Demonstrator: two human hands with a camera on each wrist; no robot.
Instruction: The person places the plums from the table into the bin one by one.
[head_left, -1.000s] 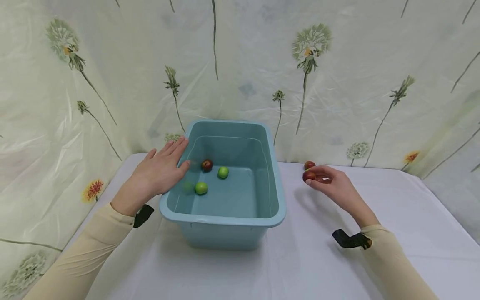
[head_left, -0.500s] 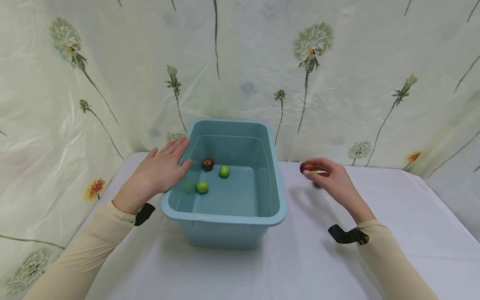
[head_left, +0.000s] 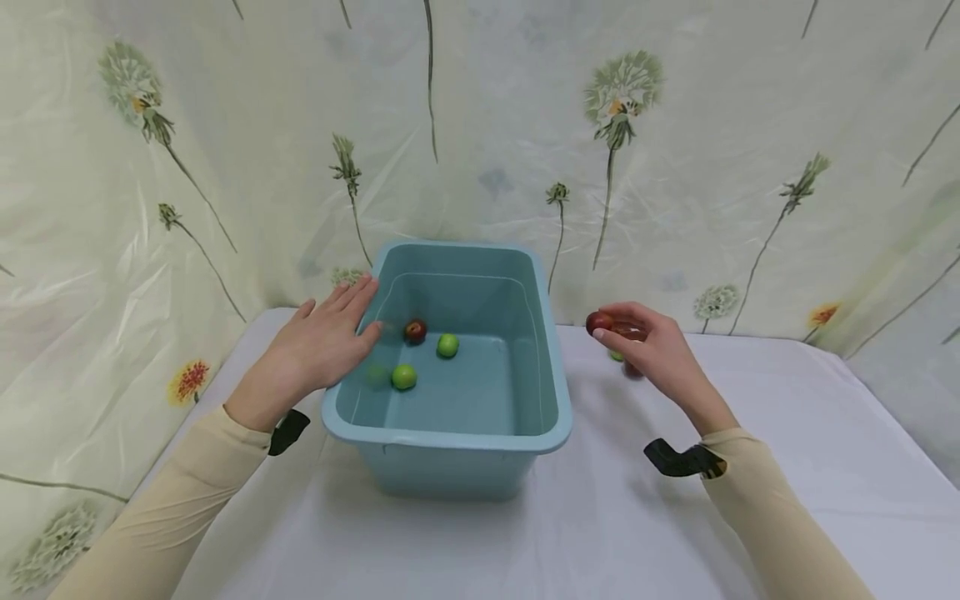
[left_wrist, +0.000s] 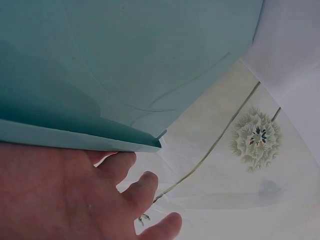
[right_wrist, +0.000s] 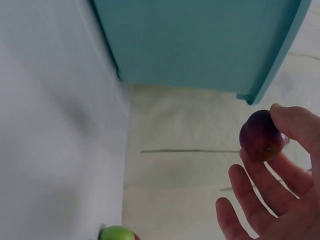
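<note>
Between thumb and fingertips, my right hand pinches a dark red plum, raised above the table to the right of a blue plastic tub. In the right wrist view the plum shows clear of the tub's wall. My left hand rests along the tub's left rim with its fingers extended. Inside the tub lie a dark red plum and two green round fruits, one near the middle and one nearer the front.
Partly hidden behind my right hand, a green fruit and a reddish fruit lie on the white-covered table. A flower-printed sheet hangs behind the table and at its sides.
My right hand has risen and shifted left with the plum, uncovering part of the fruits behind it. My left hand has stayed on the tub's rim.
</note>
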